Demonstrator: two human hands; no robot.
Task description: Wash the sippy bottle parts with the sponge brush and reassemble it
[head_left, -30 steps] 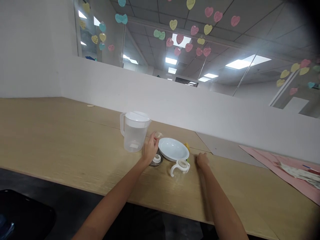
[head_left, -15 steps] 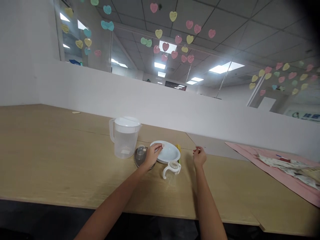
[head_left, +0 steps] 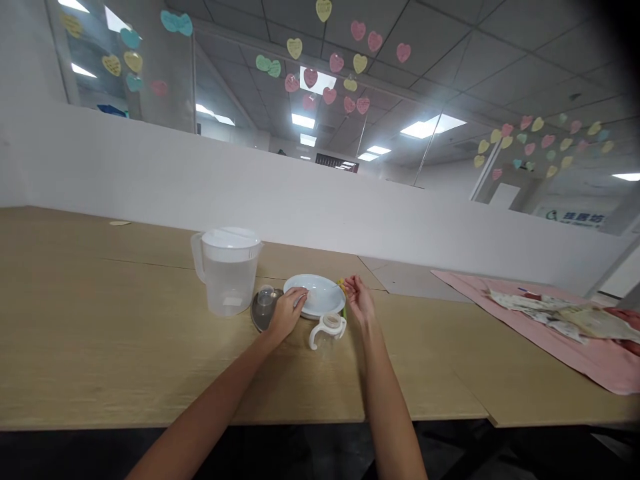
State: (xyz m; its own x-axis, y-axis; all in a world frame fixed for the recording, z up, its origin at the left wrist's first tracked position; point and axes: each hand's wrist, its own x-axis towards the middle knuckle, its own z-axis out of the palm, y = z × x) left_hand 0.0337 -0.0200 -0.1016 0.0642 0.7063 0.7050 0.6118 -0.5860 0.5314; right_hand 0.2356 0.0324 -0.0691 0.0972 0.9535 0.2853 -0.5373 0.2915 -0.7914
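Left hand (head_left: 286, 312): fingers curled, tips resting on the rim of the white plate (head_left: 320, 298) at its 8 o'clock edge; whether anything is pinched cannot be told. Right hand (head_left: 359, 299): loosely half-open, empty, at the plate's 3 o'clock. Handled white cup (head_left: 327, 330): on the wooden table (head_left: 100, 320), between both hands. Clear jug (head_left: 227, 270): at the plate's 9 o'clock.

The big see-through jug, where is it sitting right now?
In the head view the jug stands upright on the wooden table, left of the white plate and of the left hand, close beside the small round metal dish.
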